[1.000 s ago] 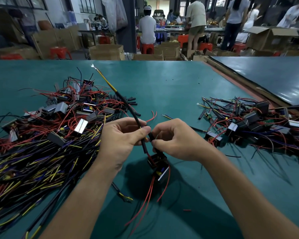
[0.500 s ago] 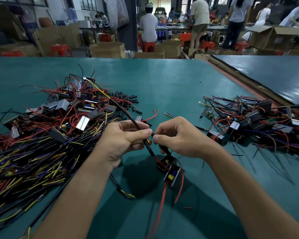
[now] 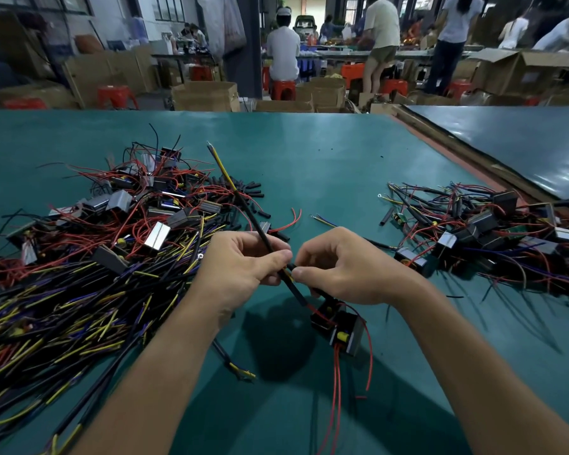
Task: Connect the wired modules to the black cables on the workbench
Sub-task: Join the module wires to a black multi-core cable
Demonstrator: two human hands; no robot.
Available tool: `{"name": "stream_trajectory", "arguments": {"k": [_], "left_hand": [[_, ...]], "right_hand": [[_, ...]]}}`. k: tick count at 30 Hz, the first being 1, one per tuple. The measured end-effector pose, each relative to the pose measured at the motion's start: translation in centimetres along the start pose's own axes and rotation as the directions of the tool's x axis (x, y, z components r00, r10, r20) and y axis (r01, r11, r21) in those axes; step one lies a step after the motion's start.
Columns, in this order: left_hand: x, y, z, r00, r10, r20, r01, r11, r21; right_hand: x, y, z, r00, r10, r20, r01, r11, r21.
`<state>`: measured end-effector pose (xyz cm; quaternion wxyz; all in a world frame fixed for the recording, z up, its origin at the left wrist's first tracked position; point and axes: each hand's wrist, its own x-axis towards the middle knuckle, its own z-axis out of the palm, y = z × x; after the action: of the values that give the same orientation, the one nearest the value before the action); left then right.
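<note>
Grips look deliberate: left hand (image 3: 243, 267) pinches the long thin black cable (image 3: 243, 205) steady, right hand (image 3: 345, 267) pinches its near end, probably aligning the joint. The small black boxy red-wired module (image 3: 339, 326) sits just below the right hand.

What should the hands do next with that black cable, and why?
Probably push the pinched parts together a bit. The left hand grips the black cable, the right hand pinches close beside it, and the module hangs just below, so the join seems to lie between the two hands.
</note>
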<state>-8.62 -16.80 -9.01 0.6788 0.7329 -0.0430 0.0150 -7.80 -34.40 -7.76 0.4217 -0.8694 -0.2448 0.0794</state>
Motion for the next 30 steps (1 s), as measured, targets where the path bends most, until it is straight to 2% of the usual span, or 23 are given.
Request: {"name": "stream_trajectory", "arguments": {"k": [4,10,15,20,24,30], "left_hand": [[0.06,-0.01,0.16,1.0,0.003,-0.018,-0.003,0.999,-0.031],[0.13,0.07,-0.01,0.994,-0.096,0.051,0.101,0.991,-0.092],[0.09,-0.03,-0.06,0.998,-0.052,0.028,0.054,0.994,-0.091],[0.02,-0.28,-0.14,0.997,0.021,0.071,-0.021,1.0,-0.003],[0.09,-0.49,-0.16,0.995,0.042,0.093,-0.044,0.999,0.018],[0.17,-0.56,-0.19,0.992,0.065,0.112,-0.068,0.997,0.028]], "right_hand": [[0.17,0.32,-0.08,1.0,0.007,-0.021,-0.008,1.0,-0.026],[0.41,0.62,-0.18,0.996,0.032,-0.084,-0.038,0.996,-0.077],[0.3,0.54,-0.19,0.998,0.009,-0.055,-0.012,0.997,-0.073],[0.06,0.57,-0.26,1.0,-0.01,0.015,0.011,0.997,-0.077],[0.13,0.64,-0.47,1.0,-0.016,-0.008,0.016,1.0,-0.017],[0.14,0.53,-0.46,1.0,-0.005,-0.015,0.005,0.999,-0.033]]}}
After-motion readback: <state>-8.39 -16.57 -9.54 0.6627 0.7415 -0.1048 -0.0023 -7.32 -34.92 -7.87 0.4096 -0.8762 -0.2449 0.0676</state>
